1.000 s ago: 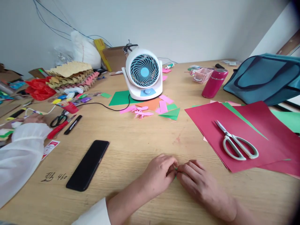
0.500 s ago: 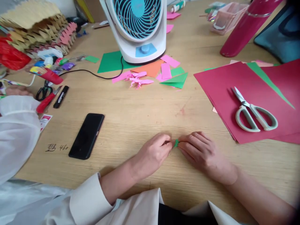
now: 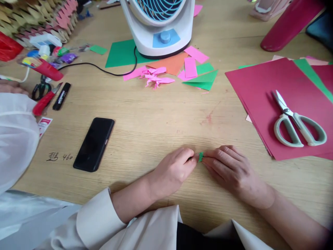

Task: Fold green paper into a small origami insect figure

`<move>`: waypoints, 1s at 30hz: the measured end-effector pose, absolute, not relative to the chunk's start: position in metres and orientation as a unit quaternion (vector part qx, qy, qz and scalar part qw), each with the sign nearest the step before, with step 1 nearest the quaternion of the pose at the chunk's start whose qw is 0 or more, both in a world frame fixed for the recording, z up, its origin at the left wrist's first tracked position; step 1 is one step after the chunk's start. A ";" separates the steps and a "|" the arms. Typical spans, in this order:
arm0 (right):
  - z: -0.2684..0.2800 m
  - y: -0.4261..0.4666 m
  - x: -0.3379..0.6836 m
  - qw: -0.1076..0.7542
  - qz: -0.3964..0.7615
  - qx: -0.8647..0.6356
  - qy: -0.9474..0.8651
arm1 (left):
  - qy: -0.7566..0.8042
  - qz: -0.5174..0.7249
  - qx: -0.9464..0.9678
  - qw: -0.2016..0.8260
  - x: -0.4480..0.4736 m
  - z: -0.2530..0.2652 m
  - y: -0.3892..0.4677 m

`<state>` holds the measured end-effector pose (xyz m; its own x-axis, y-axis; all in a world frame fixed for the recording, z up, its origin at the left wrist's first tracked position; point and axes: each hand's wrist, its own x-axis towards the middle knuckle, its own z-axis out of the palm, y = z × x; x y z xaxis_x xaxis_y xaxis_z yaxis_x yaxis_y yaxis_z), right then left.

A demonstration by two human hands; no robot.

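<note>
Two hands (image 3: 171, 172) parted, one green paper (image 3: 201, 157) between.

One head-worn camera looks forward and steeply down upon the worktop (image 3: 156, 114).
It stands above the person's own clothing (image 3: 153, 229), which enters at six o'clock; the left grip (image 3: 171, 171), near six o'clock, and the right grip (image 3: 235, 174), at four o'clock, are seen closely from behind, while the farther fan (image 3: 162, 40), at twelve o'clock, is cut by the upper edge.

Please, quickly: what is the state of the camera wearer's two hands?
Left hand: closed, pinching the small green piece.
Right hand: closed, pinching the small green piece from the other side.
</note>
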<state>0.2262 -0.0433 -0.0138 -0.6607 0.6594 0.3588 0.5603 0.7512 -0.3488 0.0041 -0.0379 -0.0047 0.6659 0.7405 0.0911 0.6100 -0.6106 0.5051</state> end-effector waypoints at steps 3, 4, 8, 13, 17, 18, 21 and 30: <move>-0.013 -0.044 0.226 0.227 0.112 -0.337 -0.907 | 0.396 0.145 0.873 0.246 0.005 -0.004 -0.040; -0.012 -0.044 0.225 0.230 0.116 -0.339 -0.905 | 0.395 0.147 0.871 0.252 0.004 -0.003 -0.040; -0.008 -0.043 0.221 0.255 0.146 -0.350 -0.889 | 0.390 0.208 0.854 0.276 -0.001 -0.001 -0.038; -0.003 -0.040 0.218 0.267 0.177 -0.365 -0.874 | 0.401 0.241 0.831 0.302 -0.004 -0.002 -0.037; -0.005 -0.039 0.217 0.264 0.174 -0.373 -0.872 | 0.409 0.227 0.839 0.278 0.000 -0.003 -0.037; -0.006 -0.039 0.217 0.259 0.171 -0.374 -0.874 | 0.412 0.225 0.841 0.271 0.001 -0.003 -0.037; -0.007 -0.039 0.215 0.244 0.164 -0.377 -0.879 | 0.416 0.219 0.844 0.258 0.003 -0.004 -0.038; -0.009 -0.040 0.211 0.229 0.151 -0.398 -0.875 | 0.439 0.195 0.845 0.235 0.002 -0.001 -0.042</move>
<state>0.2111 -0.0396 -0.0094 -0.5777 0.7665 0.2806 0.6275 0.6370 -0.4477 0.0016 -0.0418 -0.0007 0.5385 0.8336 0.1230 0.6500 -0.5039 0.5689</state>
